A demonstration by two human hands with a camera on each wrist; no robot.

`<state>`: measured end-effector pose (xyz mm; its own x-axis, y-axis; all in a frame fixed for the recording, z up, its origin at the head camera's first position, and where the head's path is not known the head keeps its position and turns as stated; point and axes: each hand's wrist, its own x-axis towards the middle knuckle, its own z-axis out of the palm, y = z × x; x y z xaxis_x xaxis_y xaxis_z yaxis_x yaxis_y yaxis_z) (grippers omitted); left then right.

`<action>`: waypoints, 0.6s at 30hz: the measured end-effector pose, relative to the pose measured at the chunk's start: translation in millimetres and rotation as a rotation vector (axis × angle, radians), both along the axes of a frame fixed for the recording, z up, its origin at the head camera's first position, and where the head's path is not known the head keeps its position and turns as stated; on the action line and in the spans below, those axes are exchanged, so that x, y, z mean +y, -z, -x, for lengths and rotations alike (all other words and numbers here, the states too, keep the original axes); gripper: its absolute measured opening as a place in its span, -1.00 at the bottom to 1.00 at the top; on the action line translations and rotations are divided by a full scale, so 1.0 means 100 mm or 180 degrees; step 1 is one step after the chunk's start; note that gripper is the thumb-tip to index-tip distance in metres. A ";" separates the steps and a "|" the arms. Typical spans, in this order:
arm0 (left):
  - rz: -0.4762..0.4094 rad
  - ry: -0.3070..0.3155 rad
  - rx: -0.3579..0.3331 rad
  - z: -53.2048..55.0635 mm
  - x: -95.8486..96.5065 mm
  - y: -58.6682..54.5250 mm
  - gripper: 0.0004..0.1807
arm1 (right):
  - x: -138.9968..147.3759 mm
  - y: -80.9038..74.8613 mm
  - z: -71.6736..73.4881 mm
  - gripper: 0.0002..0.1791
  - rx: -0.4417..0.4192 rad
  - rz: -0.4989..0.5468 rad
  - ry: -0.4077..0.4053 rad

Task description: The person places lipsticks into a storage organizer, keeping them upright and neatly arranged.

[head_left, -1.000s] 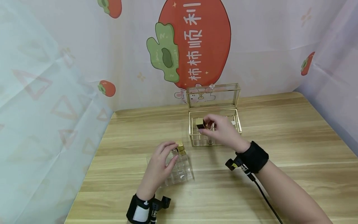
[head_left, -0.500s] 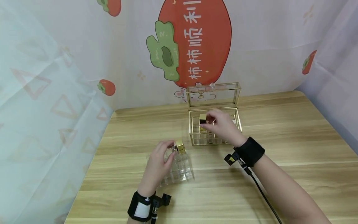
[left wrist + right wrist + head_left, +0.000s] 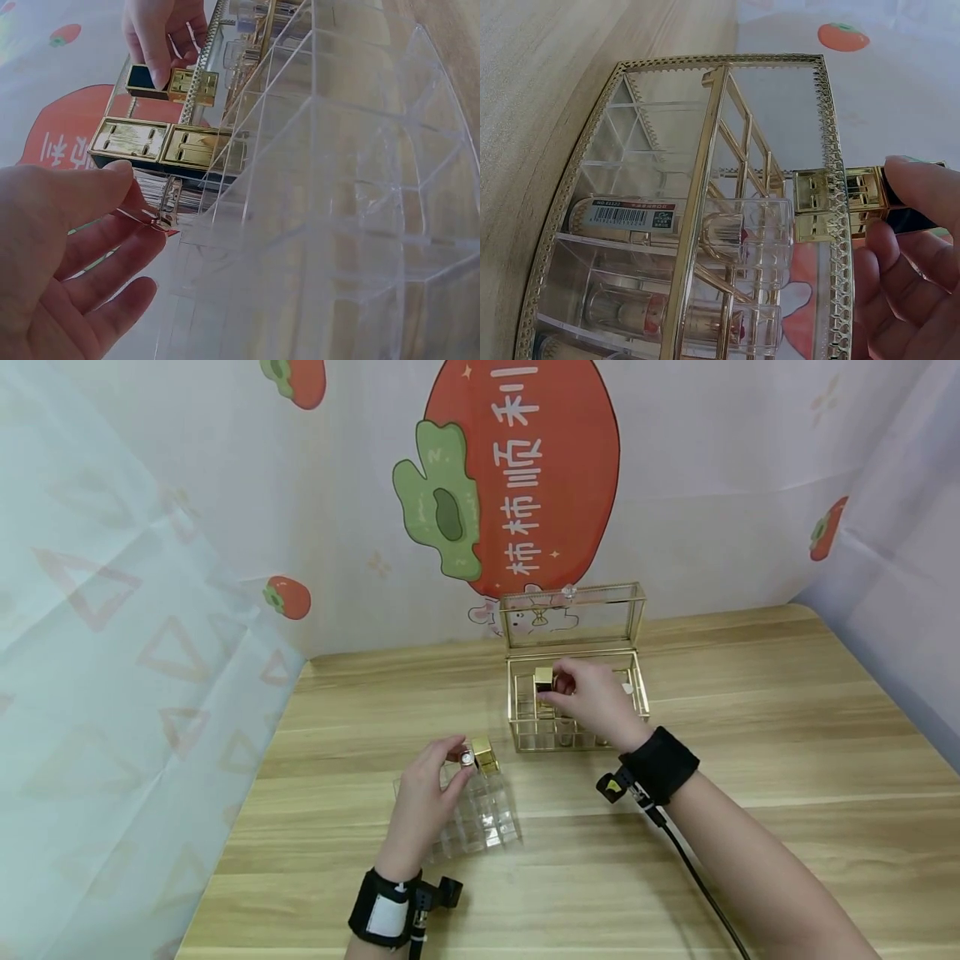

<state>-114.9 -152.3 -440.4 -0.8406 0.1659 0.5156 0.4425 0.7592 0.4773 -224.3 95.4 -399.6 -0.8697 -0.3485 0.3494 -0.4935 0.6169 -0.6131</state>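
My right hand (image 3: 596, 697) pinches a square black-and-gold lipstick (image 3: 911, 196) between thumb and fingers. It stands upright at the top of the gold-framed glass box (image 3: 512, 710), its gold end just over the rim in the right wrist view. Inside that box, a gold divider grid (image 3: 718, 135) separates several clear-capped lipsticks (image 3: 727, 236). My left hand (image 3: 420, 802) pinches a small clear-and-silver tube (image 3: 467, 757) at the far edge of a clear compartmented organizer (image 3: 483, 814). Beside this tube is another gold-and-black lipstick (image 3: 486, 757). The tube's lower part is hidden.
The box's hinged glass lid (image 3: 573, 617) stands raised at the back. A printed cloth (image 3: 360, 510) hangs behind the wooden table (image 3: 750, 735) and along both sides. A cable (image 3: 701, 881) runs from my right wristband.
My right hand has brought its lipstick from a tilt to upright over a left-hand part of the box. The tube in my left hand has turned, and its round top now shows.
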 end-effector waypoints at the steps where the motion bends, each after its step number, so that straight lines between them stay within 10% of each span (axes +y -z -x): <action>1: -0.0009 0.0009 0.0012 0.01 0.00 0.01 -0.52 | 0.00 0.01 0.00 -0.77 0.0007 -0.0026 0.0017; 18: -0.0061 0.0001 0.0168 0.01 -0.01 0.01 -0.56 | -0.01 0.05 0.03 -0.79 -0.0037 -0.0291 0.0028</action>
